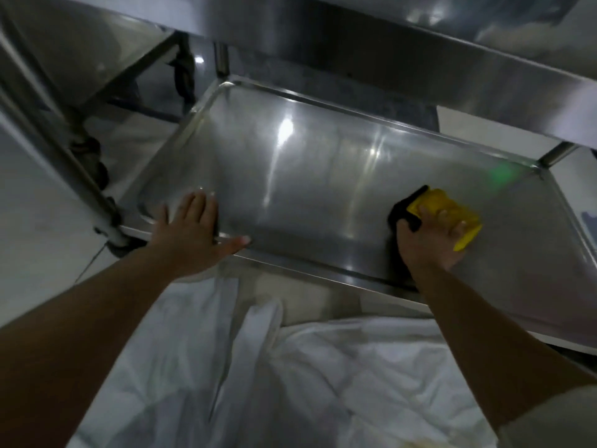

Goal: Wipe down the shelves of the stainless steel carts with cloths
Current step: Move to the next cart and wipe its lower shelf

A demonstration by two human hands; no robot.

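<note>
Dim room, pale floor, steel cart's lower shelf (323, 176) under an upper shelf (420, 43). Left hand (193, 231) flat, fingers straight, resting over the shelf's near-left rim. Right hand (433, 237) presses a yellow-and-black cloth (442, 208) onto the shelf near its right end, fingers spread on top. White garment (258, 367) below.
</note>
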